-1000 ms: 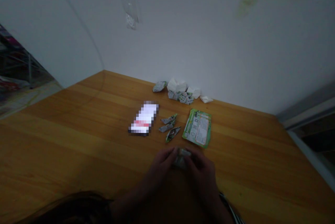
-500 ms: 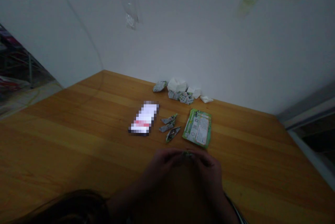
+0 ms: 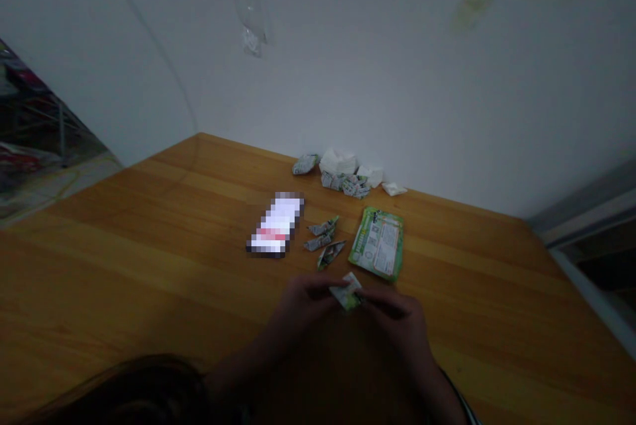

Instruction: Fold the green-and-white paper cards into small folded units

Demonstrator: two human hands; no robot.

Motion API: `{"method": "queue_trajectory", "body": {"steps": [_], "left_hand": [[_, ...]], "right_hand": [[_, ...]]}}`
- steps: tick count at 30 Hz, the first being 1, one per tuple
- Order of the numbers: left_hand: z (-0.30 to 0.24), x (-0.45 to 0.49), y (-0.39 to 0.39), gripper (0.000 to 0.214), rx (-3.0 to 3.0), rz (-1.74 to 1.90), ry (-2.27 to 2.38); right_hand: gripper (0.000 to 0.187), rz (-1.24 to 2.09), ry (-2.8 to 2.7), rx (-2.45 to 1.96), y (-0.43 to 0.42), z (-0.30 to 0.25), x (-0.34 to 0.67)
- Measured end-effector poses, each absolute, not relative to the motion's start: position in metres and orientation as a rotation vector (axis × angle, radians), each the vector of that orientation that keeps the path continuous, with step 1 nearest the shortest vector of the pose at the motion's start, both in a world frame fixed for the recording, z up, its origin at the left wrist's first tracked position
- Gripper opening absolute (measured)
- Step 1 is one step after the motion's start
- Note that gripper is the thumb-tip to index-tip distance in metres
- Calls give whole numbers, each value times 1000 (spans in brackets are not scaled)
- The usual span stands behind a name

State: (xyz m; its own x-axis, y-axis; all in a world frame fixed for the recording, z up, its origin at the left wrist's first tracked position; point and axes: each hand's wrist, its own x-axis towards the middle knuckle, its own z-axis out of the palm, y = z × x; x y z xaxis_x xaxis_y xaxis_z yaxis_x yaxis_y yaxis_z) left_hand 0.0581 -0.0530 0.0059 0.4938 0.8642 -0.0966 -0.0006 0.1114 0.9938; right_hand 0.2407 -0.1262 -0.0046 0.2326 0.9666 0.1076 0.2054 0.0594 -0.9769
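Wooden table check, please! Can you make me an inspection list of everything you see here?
Surface: wooden table, honey-brown, against a wall.
Things: small folded paper held between both hands; paper boats and a green printed packet lie just beyond it.
Clutter: folded paper bits and white paper scraps by the wall; a blurred white rectangle on the table.
Hands: left hand and right hand both pinch the paper.
Cables: nothing seen.
Surroundings: white wall, clear plastic near the top of the view, hair at the bottom.
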Motion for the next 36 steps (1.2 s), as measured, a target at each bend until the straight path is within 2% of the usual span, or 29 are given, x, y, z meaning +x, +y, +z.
{"method": "queue_trajectory", "body": {"steps": [4, 10, 16, 20, 25, 33, 36], "left_hand": [[11, 55, -49, 25, 1259, 652, 899], [18, 56, -56, 20, 1388, 609, 786], [16, 54, -57, 17, 1494, 641, 780], [16, 52, -56, 16, 1569, 654, 819], [16, 57, -56, 14, 1286, 693, 912], [11, 62, -56, 31, 997, 660, 901], [11, 63, -57, 34, 1014, 629, 832]], "right_hand": [[13, 884, -1189, -1407, -125, -4, 245], [29, 760, -1388, -1275, -126, -9, 247], [18, 821, -1437, -1167, -124, -6, 248], [18, 784, -1428, -1259, -126, -8, 249], [17, 711, -1305, -1406, -131, -7, 238], [4, 589, -1176, -1434, -135, -8, 225], [6, 559, -1181, -1404, -137, -12, 228]]}}
